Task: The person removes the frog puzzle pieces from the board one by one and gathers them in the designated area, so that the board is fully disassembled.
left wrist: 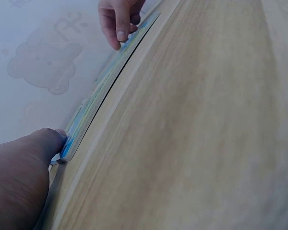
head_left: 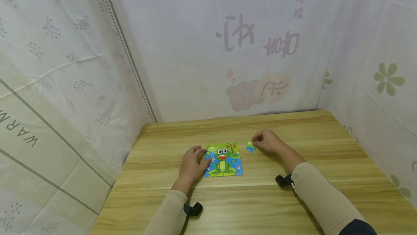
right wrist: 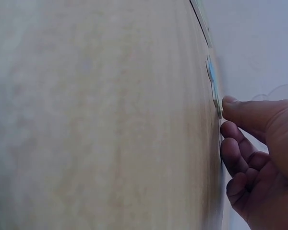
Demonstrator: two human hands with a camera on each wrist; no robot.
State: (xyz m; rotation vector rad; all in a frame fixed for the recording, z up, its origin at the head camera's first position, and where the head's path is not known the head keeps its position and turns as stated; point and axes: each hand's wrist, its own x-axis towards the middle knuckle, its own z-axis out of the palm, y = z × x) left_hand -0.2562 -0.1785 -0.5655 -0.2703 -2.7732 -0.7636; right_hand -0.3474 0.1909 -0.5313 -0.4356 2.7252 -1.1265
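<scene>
A square frog jigsaw puzzle [head_left: 223,166] lies flat on the wooden table, its picture a green frog on blue with a tree at upper right. My left hand [head_left: 192,164] rests at its left side, thumb on the edge and fingers reaching toward the upper left corner. In the left wrist view the thumb [left wrist: 50,141] touches the near corner of the board. To the right of the board, my right hand [head_left: 268,141] pinches a small blue and green puzzle piece [head_left: 250,147] by its right end. The right wrist view shows that piece [right wrist: 212,79] edge-on, close to the tabletop.
The wooden table [head_left: 156,198] ends at the back against a pale printed curtain [head_left: 189,64]. More patterned cloth hangs along the left [head_left: 81,93] and right sides. A black camera [head_left: 193,209] is strapped at the left wrist, another [head_left: 282,180] at the right.
</scene>
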